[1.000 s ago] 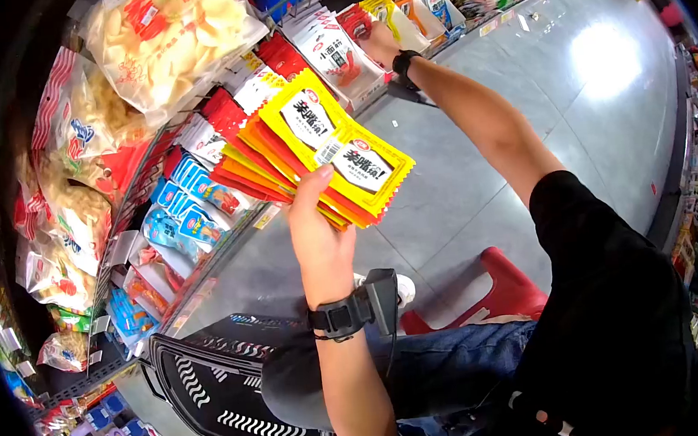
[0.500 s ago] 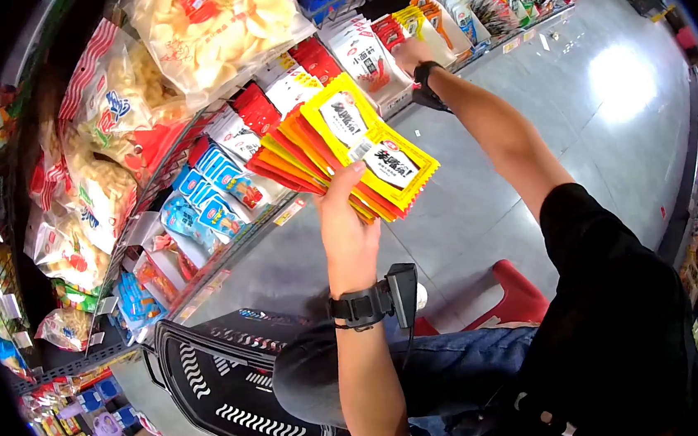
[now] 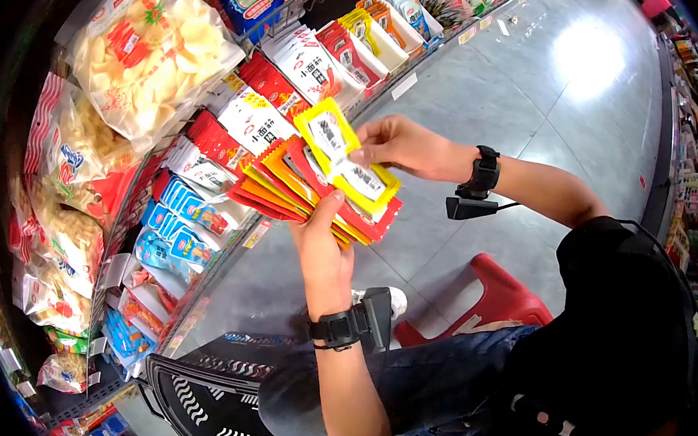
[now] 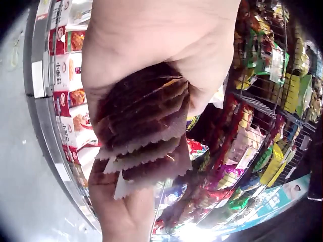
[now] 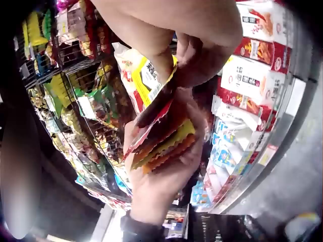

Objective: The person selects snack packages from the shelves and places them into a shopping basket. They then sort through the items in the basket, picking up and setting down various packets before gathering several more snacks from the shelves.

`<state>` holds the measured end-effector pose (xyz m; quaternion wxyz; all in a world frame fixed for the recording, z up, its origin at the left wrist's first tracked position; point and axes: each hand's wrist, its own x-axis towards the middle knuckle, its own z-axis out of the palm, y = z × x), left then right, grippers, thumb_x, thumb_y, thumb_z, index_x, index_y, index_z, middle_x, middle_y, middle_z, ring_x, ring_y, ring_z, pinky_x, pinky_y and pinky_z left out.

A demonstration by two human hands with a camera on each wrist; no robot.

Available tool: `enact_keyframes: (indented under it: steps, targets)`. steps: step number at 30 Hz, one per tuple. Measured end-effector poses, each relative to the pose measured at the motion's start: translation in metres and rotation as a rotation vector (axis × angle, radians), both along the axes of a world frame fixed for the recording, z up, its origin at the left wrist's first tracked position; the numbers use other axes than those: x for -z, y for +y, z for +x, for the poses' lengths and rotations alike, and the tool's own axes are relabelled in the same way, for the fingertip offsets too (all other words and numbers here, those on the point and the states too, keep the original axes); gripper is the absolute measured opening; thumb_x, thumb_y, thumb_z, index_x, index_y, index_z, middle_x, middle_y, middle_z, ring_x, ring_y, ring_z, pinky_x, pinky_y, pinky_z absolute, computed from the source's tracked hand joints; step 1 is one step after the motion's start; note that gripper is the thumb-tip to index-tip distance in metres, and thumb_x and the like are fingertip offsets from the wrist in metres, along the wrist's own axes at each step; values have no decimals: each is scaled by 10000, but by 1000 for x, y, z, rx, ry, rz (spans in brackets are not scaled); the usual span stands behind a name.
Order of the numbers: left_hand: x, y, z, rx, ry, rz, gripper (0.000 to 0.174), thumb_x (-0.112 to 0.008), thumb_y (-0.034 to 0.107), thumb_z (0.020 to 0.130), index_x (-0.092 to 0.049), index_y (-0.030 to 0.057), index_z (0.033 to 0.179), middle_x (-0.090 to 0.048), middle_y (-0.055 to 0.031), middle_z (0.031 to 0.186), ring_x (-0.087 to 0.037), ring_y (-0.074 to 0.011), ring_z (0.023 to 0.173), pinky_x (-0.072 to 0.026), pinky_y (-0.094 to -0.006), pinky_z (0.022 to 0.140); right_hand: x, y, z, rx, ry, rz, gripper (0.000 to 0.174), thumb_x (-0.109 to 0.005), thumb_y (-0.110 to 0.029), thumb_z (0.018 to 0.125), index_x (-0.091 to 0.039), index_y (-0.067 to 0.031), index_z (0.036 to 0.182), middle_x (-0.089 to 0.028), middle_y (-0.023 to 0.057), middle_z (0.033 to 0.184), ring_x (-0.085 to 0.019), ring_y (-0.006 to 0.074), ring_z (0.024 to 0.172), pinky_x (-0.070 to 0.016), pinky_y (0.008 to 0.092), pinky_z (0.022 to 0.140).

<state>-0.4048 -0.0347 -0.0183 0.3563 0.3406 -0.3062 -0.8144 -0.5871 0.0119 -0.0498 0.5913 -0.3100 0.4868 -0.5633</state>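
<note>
My left hand (image 3: 322, 241) grips a fan of flat snack packets (image 3: 279, 174) in red, orange and yellow, its thumb lying over their lower part. A yellow snack packet (image 3: 329, 134) with white label panels is on top of the fan, a red one showing beneath it. At the yellow packet's right edge, my right hand (image 3: 413, 147) pinches it between thumb and fingers. The left wrist view shows the dark zigzag ends of the packets (image 4: 146, 146) sticking out of the palm. In the right wrist view, the yellow packet (image 5: 144, 83) stands above the fanned ones.
Open boxes of snack packets (image 3: 311, 63) line the low shelf ahead. Large bags of pale snacks (image 3: 157, 60) stand on the wire rack at left. A black shopping basket (image 3: 216, 404) is at lower left, and a red stool (image 3: 489, 297) is at lower right.
My right hand has come back from the shelf boxes to the fan and now pinches the yellow packet. That packet has turned more upright, exposing the red one beneath. My left hand keeps its grip.
</note>
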Motion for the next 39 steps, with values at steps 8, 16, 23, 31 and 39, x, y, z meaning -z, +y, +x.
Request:
enact_keyframes:
  steps: [8, 16, 23, 31, 39]
  targets:
    - [-2, -2, -13, 10, 16, 88, 392, -611, 16, 783, -519, 46, 1163, -603, -59, 1047, -621, -206, 959, -520, -369, 812, 80, -69, -186, 558, 1180, 40, 217, -642, -245, 871, -679, -31, 870, -665, 24, 730, -605, 146, 682, -469, 311, 638]
    - [-4, -1, -14, 7, -5, 80, 443, -599, 5, 780, -492, 27, 1210, -600, -83, 1075, -618, -219, 982, -520, -380, 833, 124, -138, -239, 617, 1311, 365, 221, -620, -199, 790, -652, -36, 936, -679, 174, 786, -680, 260, 706, -534, 355, 646]
    - [7, -11, -5, 30, 18, 55, 429, -594, 24, 793, -493, 32, 1210, -599, -83, 1084, -618, -213, 987, -517, -374, 838, 146, -176, -254, 380, 1317, 596, 263, -589, -213, 776, -695, 5, 878, -684, 197, 964, -665, 316, 930, -530, 372, 778]
    - [6, -9, -7, 58, 39, 89, 387, -615, 19, 792, -522, 41, 1168, -614, -73, 1052, -628, -197, 946, -520, -355, 802, 142, -185, -169, 1151, 934, 311, 542, -587, -185, 817, -381, 85, 1239, -603, 312, 1053, -599, 429, 989, -476, 463, 872]
    - [23, -24, 2, -52, -121, -47, 500, -637, -54, 764, -469, 20, 1229, -607, -88, 1082, -627, -195, 952, -537, -342, 789, 25, -55, -48, -122, 308, -92, 516, -611, -388, 876, -495, -33, 1231, -599, 12, 958, -569, 78, 909, -476, 230, 741]
